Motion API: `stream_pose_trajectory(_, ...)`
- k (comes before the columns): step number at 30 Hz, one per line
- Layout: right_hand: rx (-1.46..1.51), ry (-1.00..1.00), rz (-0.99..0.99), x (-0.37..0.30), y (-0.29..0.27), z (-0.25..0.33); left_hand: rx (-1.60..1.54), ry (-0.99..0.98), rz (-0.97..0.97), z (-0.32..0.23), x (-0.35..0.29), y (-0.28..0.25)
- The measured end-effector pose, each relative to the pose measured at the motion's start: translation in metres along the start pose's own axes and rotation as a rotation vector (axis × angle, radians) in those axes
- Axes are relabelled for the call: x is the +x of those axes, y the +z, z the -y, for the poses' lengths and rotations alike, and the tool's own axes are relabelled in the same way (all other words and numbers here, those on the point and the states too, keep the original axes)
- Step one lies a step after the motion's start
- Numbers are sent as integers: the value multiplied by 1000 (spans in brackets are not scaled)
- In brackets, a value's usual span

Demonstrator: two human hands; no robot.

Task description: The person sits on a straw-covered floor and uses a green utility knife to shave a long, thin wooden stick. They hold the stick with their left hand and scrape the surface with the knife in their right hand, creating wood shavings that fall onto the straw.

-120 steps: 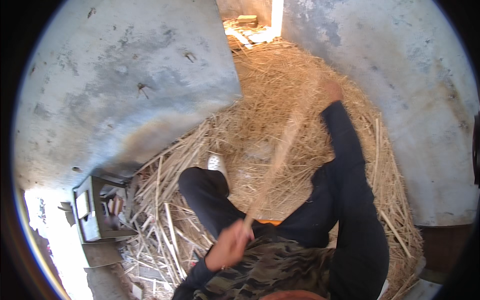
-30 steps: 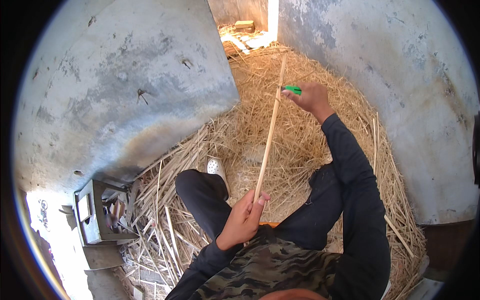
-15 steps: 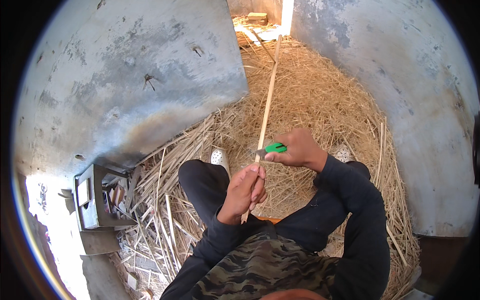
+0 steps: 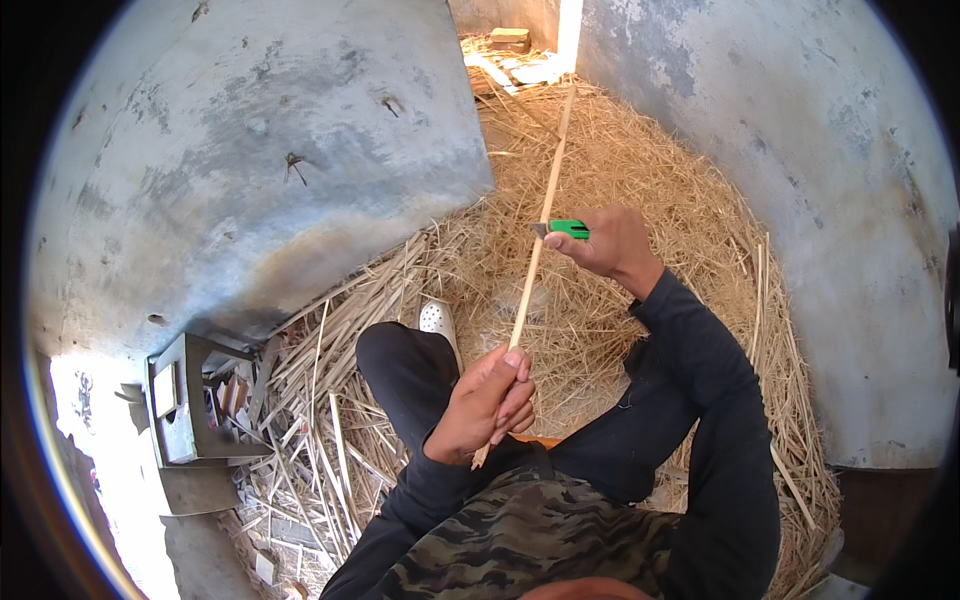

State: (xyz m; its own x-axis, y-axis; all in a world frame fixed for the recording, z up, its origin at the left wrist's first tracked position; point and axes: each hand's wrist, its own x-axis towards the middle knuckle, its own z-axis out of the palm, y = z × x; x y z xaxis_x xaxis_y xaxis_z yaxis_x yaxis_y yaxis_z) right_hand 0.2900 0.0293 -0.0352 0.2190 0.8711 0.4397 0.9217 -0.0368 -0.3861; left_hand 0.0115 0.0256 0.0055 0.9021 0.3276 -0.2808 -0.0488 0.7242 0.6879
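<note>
The left hand [image 4: 485,405], its fingers curled round the lower part, grasps a long, narrow, pale tan strip of split wood or cane [image 4: 533,275]; a short end projects below the fist. The right hand [image 4: 615,245] grips a green-handled knife with a short grey blade [image 4: 568,229], the blade lying against or just over the strip between the left hand and the far tip; exact contact cannot be told. The strip slants up and slightly rightward, in front of the seated person, its far end over the straw-coloured shavings [image 4: 640,160] that thickly cover the floor. Below the hands lie a brown-and-black camouflage garment [image 4: 520,540] and black trousers [image 4: 405,365], with a small orange edge [image 4: 540,440] between the thighs. A white, perforated shoe [image 4: 436,318] stands beyond the left knee. To the left, loose pale strips [image 4: 335,375] form a tangled heap beside a worn, box-like wooden frame [image 4: 183,410] with small objects inside. Stained grey plastered walls [image 4: 270,130] flank the scene; at the far end, yellowish blocks [image 4: 510,36] rest near a bright gap.
</note>
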Motion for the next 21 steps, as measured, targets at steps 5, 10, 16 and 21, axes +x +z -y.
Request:
stream_pose_trajectory(5,17,-204,-89,-16,11,31,46,51,9,2,-1,-5)
stream_pose_trajectory(10,-143,174,-15,23,-2,-47,237,-20,-5,17,-27,12)
stream_pose_trajectory(16,-153,146,-145,27,-8,-77,448,59,-94,26,-19,6)
stream_pose_trajectory(21,60,-122,-109,-11,4,-12,447,141,-177,18,-9,3)
